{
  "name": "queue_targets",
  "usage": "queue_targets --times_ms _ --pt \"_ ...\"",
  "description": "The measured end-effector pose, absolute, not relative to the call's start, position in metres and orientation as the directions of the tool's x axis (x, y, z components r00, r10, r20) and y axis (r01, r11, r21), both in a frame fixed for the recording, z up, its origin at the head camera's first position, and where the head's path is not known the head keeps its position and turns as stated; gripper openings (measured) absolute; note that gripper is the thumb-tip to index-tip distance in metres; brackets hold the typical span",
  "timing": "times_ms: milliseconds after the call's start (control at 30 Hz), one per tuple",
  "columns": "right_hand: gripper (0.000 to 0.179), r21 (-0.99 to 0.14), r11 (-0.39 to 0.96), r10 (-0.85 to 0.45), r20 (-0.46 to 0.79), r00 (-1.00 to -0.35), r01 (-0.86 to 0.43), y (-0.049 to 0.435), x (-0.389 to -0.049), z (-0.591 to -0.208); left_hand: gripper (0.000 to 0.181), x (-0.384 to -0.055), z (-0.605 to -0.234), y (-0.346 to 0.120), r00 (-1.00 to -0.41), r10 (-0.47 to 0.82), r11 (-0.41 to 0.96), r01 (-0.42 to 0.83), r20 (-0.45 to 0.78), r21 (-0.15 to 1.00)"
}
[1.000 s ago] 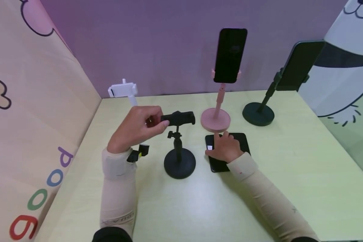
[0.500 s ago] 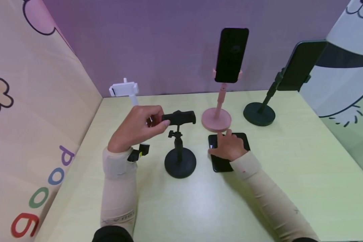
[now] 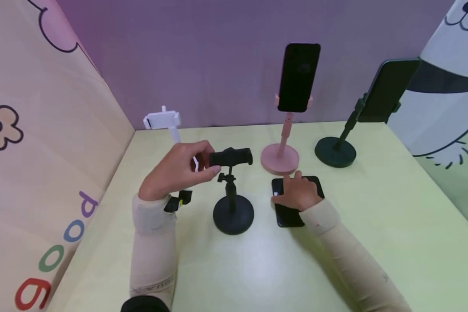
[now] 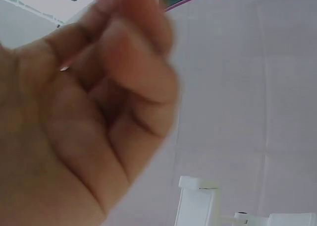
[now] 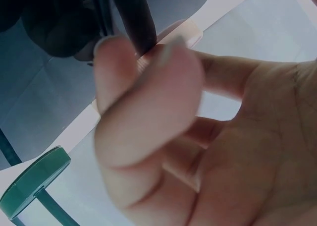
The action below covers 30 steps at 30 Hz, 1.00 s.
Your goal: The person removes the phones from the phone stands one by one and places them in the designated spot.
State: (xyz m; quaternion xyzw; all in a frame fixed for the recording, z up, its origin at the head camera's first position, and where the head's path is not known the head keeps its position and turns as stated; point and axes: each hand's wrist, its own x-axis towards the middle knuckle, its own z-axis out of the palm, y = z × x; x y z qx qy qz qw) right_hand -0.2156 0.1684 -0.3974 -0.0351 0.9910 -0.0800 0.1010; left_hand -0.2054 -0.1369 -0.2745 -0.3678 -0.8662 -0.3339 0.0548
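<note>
My left hand [image 3: 175, 168] pinches the left end of the black clamp on a phone stand [image 3: 234, 215], which stands upright on its round base. In the left wrist view the curled fingers [image 4: 143, 72] fill the left side, and the clamp is hidden behind them. A dark smartphone [image 3: 288, 218] lies on the table to the right of that stand. Over it my right hand [image 3: 299, 194] grips from above, thumb at its left edge and fingertips at its far edge. The right wrist view shows those fingers [image 5: 148, 112] curled beside a dark glossy surface.
Behind the phone stands a pink stand [image 3: 280, 159] holding an upright phone [image 3: 299, 78]. A dark green stand [image 3: 335, 151] at the right back holds a tilted phone [image 3: 391, 91]. The white stand [image 3: 162, 120] at the back left has a bare clamp. A purple wall rises behind the table.
My right hand has shifted slightly to the right, and the left edge of the flat-lying phone has moved right with it. The left hand keeps its pinch on the black stand's clamp.
</note>
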Motion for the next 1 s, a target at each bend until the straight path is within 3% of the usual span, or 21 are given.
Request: queue_targets --times_ms 167,300,467,800,1000 --pt "0.09 -0.17 0.984 -0.088 -0.187 -0.978 -0.056 0.171 -0.208 -0.404 0.044 -0.203 -0.284 -0.129 -0.78 0.607 0.592 0.572 0.153 0.568" --pt "0.09 -0.173 0.983 -0.094 -0.166 -0.982 -0.065 0.173 -0.207 -0.407 0.04 -0.204 -0.289 -0.118 -0.784 0.617 0.607 0.532 0.072 0.59" --pt "0.095 -0.176 0.982 -0.094 -0.146 -0.985 -0.067 0.171 -0.21 -0.41 0.026 -0.206 -0.298 -0.114 -0.769 0.633 0.58 0.547 0.089 0.604" --pt "0.096 -0.168 0.984 -0.085 -0.127 -0.988 -0.063 0.169 -0.214 -0.405 0.024 -0.208 -0.322 -0.114 -0.673 0.71 0.511 0.695 0.208 0.506" --pt "0.093 -0.196 0.979 -0.088 -0.156 -0.984 -0.057 0.168 -0.214 -0.402 0.022 -0.21 -0.321 -0.113 -0.703 0.679 0.527 0.667 0.212 0.527"
